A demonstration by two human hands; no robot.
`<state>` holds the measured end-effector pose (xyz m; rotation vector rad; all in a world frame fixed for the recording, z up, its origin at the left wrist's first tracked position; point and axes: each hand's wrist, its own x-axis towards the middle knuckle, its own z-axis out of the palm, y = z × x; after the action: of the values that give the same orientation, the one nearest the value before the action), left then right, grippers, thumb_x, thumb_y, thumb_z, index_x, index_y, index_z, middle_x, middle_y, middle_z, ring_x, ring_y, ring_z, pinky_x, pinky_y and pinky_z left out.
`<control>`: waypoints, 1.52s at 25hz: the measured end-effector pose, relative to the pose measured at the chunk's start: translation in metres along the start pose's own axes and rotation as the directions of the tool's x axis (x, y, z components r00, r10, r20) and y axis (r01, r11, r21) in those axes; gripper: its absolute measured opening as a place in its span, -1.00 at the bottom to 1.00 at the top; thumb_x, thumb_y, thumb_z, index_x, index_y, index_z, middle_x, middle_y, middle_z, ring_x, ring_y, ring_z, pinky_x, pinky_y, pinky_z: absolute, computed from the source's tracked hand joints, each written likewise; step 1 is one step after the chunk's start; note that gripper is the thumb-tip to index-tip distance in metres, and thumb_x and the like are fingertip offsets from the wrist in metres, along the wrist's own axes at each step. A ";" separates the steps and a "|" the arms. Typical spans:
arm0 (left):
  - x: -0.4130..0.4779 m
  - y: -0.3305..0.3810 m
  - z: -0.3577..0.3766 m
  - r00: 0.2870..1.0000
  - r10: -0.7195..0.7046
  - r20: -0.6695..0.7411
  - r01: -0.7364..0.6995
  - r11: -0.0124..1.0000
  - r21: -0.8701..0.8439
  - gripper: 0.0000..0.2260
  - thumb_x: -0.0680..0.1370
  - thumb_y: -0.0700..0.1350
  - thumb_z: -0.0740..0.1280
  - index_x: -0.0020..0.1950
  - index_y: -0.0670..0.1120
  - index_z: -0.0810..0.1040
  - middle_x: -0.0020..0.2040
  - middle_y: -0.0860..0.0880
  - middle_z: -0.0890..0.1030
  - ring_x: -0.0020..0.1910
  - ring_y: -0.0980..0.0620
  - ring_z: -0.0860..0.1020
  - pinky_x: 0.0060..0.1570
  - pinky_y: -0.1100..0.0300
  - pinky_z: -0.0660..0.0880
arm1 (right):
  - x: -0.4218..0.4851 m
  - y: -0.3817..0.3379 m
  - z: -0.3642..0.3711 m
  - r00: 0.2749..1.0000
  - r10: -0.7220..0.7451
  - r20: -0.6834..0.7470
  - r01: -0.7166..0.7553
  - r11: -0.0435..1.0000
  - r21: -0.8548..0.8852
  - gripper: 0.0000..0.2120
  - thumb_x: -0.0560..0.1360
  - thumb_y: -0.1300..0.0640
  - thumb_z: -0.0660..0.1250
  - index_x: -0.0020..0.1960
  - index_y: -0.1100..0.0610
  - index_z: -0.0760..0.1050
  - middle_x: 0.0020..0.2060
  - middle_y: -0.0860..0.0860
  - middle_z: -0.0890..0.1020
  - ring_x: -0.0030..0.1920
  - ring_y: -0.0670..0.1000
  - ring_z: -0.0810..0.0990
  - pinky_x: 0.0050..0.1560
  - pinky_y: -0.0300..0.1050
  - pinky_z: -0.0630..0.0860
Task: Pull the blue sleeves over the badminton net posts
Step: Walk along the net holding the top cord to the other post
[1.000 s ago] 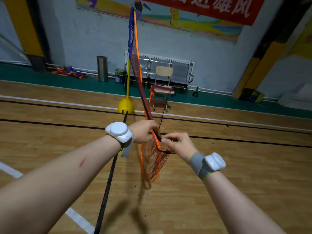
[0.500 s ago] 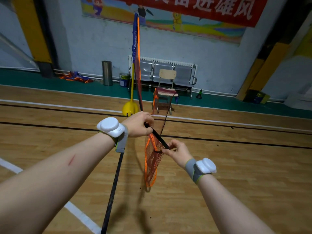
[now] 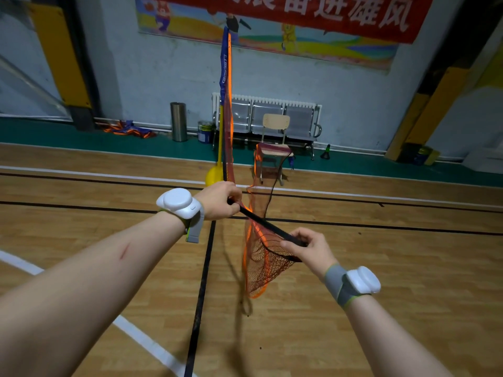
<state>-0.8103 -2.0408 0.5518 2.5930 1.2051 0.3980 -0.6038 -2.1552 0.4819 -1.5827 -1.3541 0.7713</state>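
1. Head view, looking down at both arms over a wooden court floor [image 3: 381, 308]. The left hand [image 3: 220, 200] is fisted tight around a black strip [image 3: 261, 220] at the net's edge, fingers fully curled.
2. The right hand [image 3: 310, 247] pinches the other end of that strip between thumb and fingers, closed on it, lower and to the right of the left hand.
3. The orange net [image 3: 261, 257] sags in a loose bunch below the strip, between the 2 hands.
4. The blue sleeve [image 3: 224, 69] sits high on the far yellow post [image 3: 220, 137], whose round yellow base [image 3: 213, 175] stands on the floor just past the left hand.
5. Containers: a silver bin [image 3: 178, 121] and a paint can [image 3: 204, 131] stand by the back wall; can't tell what's in either.
6. Also back there: a wooden chair [image 3: 275, 129], a 3-seat metal bench [image 3: 272, 119], a small dark cone [image 3: 325, 152].
7. White trackers on both wrists [image 3: 178, 202], with grey straps.
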 end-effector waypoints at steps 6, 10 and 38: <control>-0.008 0.000 0.002 0.999 0.036 0.036 -0.036 0.999 0.003 -0.82 0.48 -0.19 0.25 0.04 -0.19 0.53 0.07 -0.14 0.49 0.08 -0.11 0.46 0.04 0.12 0.40 | -0.030 -0.038 0.015 0.987 -0.100 -0.124 0.108 0.992 0.061 -0.84 0.44 0.26 0.38 -0.32 0.13 0.55 -0.45 -0.05 0.55 -0.44 -0.23 0.45 -0.33 -0.44 0.37; -0.023 0.016 0.012 0.980 0.159 0.120 -0.159 0.987 -0.007 -0.71 0.46 -0.23 0.25 0.17 -0.11 0.53 0.21 -0.06 0.48 0.21 -0.04 0.46 0.21 0.11 0.41 | -0.044 -0.044 0.020 0.985 -0.094 -0.147 0.098 0.995 0.026 -0.87 0.44 0.24 0.38 -0.29 0.17 0.58 -0.38 0.07 0.56 -0.32 -0.10 0.45 -0.23 -0.28 0.39; -0.056 0.052 -0.010 0.991 0.083 0.107 -0.069 0.990 -0.126 -0.78 0.47 -0.23 0.23 -0.36 -0.04 0.36 -0.33 0.01 0.44 -0.29 0.03 0.40 -0.31 0.25 0.35 | -0.045 -0.034 0.028 0.998 -0.042 0.037 0.044 0.996 -0.073 -0.78 0.41 0.24 0.42 -0.31 0.06 0.42 -0.37 -0.02 0.43 -0.32 -0.07 0.38 -0.34 -0.41 0.32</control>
<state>-0.8117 -2.1154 0.5707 2.5254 1.0152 0.3253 -0.6522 -2.1927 0.4973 -1.5983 -1.4528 0.7339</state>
